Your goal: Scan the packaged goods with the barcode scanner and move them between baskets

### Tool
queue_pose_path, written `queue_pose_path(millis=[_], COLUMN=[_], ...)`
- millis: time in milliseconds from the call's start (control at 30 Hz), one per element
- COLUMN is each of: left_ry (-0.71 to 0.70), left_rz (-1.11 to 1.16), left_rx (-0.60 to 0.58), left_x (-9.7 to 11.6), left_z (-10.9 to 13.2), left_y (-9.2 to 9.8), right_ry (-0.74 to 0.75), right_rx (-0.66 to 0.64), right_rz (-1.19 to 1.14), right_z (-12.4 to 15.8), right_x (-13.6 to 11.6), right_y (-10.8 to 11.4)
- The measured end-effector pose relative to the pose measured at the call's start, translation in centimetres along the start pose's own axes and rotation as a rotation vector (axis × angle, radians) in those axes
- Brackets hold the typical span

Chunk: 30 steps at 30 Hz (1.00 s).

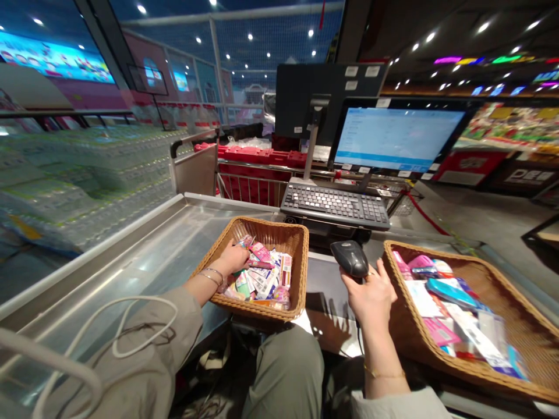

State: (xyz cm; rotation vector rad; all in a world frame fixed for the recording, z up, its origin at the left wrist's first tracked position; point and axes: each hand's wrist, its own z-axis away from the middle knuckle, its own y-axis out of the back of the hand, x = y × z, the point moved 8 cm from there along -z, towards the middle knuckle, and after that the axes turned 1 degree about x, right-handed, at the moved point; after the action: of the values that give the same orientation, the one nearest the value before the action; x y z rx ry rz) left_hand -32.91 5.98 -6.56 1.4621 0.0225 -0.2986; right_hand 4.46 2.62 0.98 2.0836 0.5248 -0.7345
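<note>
My right hand (371, 291) is closed round the handle of a black barcode scanner (350, 258), held up between two wicker baskets. Its head points forward, and a dark cord hangs below the hand. My left hand (234, 257) reaches over the left rim of the left wicker basket (301, 273). Its fingers bend down at a small colourful packet (247, 241); what they grip is partly hidden. Around it lie many small packaged goods, among them a pink packet (261, 251) and white printed packs (264, 282).
A larger wicker basket (519, 291) at the right holds packaged goods, including a blue pack (452, 293). Beyond the metal counter (152, 250) are a keyboard (334, 203), a lit monitor (397, 137) and a shopping cart (253, 180). A pale cable (117, 302) loops over my left sleeve.
</note>
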Motion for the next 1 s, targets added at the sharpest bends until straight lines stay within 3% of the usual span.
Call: queue_pose_path(millis=[167,333,633,1000], left_ry=[0.031,0.041,-0.023,0.022], left_rz=[0.030,0.074,0.142,0.218], left_rx=[0.007,0.093,0.496,0.751], left_x=[0.0,0.2,0.9,2.9], left_z=[0.0,0.1,0.1,0.3], left_y=[0.5,2.6,8.0,12.7], right_ry=[-0.008,-0.024,-0.023,-0.034], right_rx=[0.006,0.019,0.025,0.023], right_rz=[-0.010,-0.017,-0.019,0.022], right_z=[0.0,-0.1,-0.1,-0.4], right_x=[0.3,0.4,0.4,0.0], right_y=[0.1,0.3,0.5,1.2])
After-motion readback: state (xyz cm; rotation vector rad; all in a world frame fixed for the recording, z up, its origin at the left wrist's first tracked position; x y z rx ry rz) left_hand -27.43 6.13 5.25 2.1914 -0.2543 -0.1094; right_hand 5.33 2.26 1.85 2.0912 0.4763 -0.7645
